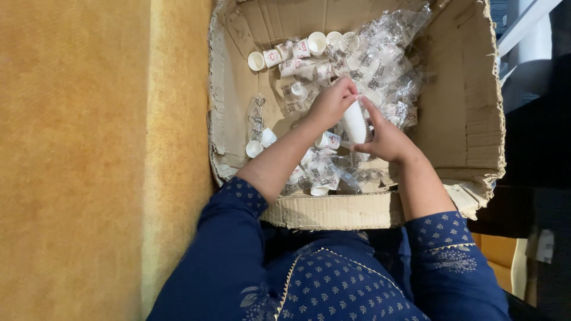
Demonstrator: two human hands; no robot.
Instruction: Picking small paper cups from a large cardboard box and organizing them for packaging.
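— Cups everywhere in that cardboard box (464, 119), loose and in clear plastic sleeves (386, 53). What are the hands on?

— Both are on one stack of white paper cups (355, 122), held upright near the middle of the box. The left hand (330, 104) has its fingers closed together over the top of the stack. The right hand (386, 139) is wrapped around the side and lower part, clamped on it.

— Is the stack still in its wrapper?

— Hard to tell from here; clear film lies right against it, and it may or may not be around it.

— How would you handle it well?

— My judgement: keep the lower hand firm without squeezing, since thin paper walls dent easily, and let the upper fingers work only at the rim. Keeping the stack straight should stop the cups from sliding apart.

— What else lies in the box?

— A row of loose cups (285, 53) along the far side, some on their sides with red print showing, and a few more near the left wall by another small sleeve (256, 119).

— And the surroundings?

— The box, with torn, worn edges, sits in front of the person, who wears a dark blue patterned garment (333, 279). To the left runs a yellow-orange carpeted floor (77, 160). On the right it is dark, with a pale slanted bar (529, 24) at the top corner.
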